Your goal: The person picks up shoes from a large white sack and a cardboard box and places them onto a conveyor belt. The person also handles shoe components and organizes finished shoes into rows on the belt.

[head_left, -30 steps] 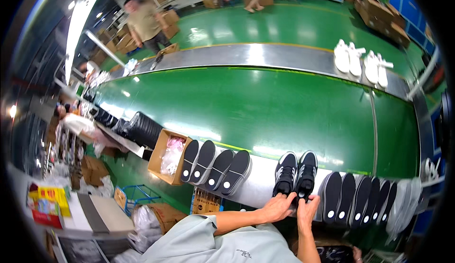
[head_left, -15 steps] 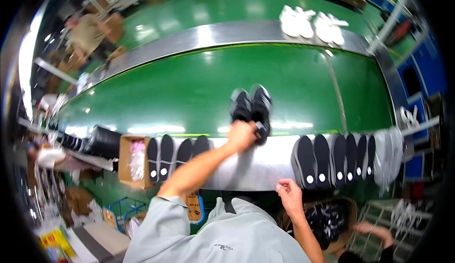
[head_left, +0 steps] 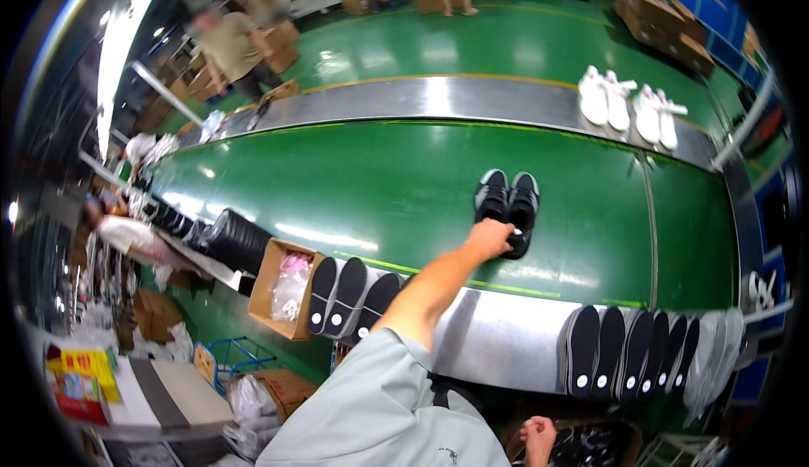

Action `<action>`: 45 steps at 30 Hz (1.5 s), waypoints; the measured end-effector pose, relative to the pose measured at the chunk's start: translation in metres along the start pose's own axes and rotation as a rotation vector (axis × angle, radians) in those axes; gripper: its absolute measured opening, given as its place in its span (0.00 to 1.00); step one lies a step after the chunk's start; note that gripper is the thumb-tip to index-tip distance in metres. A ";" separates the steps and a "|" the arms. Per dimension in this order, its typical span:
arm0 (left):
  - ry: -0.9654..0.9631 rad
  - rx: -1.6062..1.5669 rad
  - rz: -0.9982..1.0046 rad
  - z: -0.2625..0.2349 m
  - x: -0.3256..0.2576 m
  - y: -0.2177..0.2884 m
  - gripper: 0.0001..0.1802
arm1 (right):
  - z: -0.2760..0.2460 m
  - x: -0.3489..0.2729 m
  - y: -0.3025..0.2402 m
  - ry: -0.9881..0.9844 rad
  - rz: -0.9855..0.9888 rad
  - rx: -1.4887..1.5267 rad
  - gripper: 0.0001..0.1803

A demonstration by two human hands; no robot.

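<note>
A pair of black sneakers with grey toes (head_left: 506, 202) is over the green belt surface (head_left: 371, 181), heels toward me, toes pointing away. My left hand (head_left: 490, 240) reaches far forward, its fingers closed at the heels of the pair. A small white patch shows beside the fingertips. Near my body at the bottom, my right hand (head_left: 538, 435) is closed with curled fingers, and nothing shows in it. Between me and the belt runs a metal ledge (head_left: 497, 341). Stacks of black insoles (head_left: 613, 351) stand on its right part.
More black insoles (head_left: 347, 297) and a carton with plastic bags (head_left: 276, 320) are at left. Two pairs of white shoes (head_left: 619, 105) sit on the far metal rail (head_left: 472, 96). A box of black items (head_left: 590, 446) is below my right hand. People work beyond.
My left hand and the black sneakers have moved away from me, off the ledge's edge and farther over the belt. My right hand has come lower, closer to my body. The view has shifted.
</note>
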State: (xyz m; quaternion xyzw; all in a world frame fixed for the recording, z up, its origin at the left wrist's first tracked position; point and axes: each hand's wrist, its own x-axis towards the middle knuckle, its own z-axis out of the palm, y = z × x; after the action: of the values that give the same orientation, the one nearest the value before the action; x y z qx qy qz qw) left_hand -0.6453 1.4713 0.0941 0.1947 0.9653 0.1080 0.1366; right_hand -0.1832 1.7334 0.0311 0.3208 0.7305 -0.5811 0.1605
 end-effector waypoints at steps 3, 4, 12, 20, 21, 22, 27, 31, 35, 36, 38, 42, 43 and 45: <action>-0.065 -0.068 -0.048 -0.008 0.002 0.011 0.25 | -0.002 0.014 -0.027 -0.096 -0.012 0.112 0.11; -0.059 -0.083 -0.041 -0.006 0.006 0.019 0.25 | -0.004 0.025 -0.026 -0.087 -0.019 0.059 0.11; -0.080 -0.126 -0.163 0.001 -0.029 0.003 0.21 | -0.002 0.031 -0.067 -0.127 0.023 -0.064 0.10; -0.022 -0.096 0.031 0.003 0.005 0.001 0.20 | 0.007 0.039 -0.020 -0.080 0.061 0.168 0.07; -0.127 -0.064 -0.058 -0.028 -0.007 0.011 0.15 | 0.008 0.035 -0.029 -0.099 0.010 0.197 0.07; -0.056 -0.086 0.039 -0.048 -0.021 0.010 0.12 | 0.007 0.031 -0.027 -0.117 0.064 0.217 0.08; 0.059 -0.325 0.170 -0.115 -0.120 0.094 0.11 | -0.034 -0.038 0.003 0.143 0.097 0.188 0.13; -0.091 -0.338 0.549 -0.159 -0.232 0.209 0.10 | -0.047 -0.108 0.077 0.338 0.346 0.558 0.15; -0.517 -0.327 0.938 -0.094 -0.285 0.312 0.16 | -0.028 -0.174 0.161 0.510 0.475 0.807 0.13; -0.580 -0.312 1.013 -0.056 -0.294 0.336 0.16 | -0.021 -0.186 0.176 0.554 0.505 0.843 0.12; -0.590 -0.188 1.189 0.032 -0.302 0.380 0.14 | -0.011 -0.211 0.213 0.613 0.536 0.897 0.10; -0.597 -0.052 1.307 0.210 -0.294 0.445 0.16 | -0.001 -0.249 0.276 0.641 0.570 0.986 0.07; -0.587 -0.032 1.302 0.247 -0.286 0.462 0.17 | 0.001 -0.256 0.290 0.639 0.579 0.994 0.07; -0.623 0.015 1.299 0.310 -0.273 0.498 0.19 | 0.003 -0.269 0.326 0.630 0.608 0.943 0.07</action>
State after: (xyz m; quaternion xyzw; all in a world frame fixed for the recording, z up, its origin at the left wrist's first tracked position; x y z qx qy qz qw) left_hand -0.1357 1.8573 -0.0062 0.7522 0.5715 0.1002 0.3123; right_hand 0.2301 1.6935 -0.0493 0.7049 0.2849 -0.6465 -0.0623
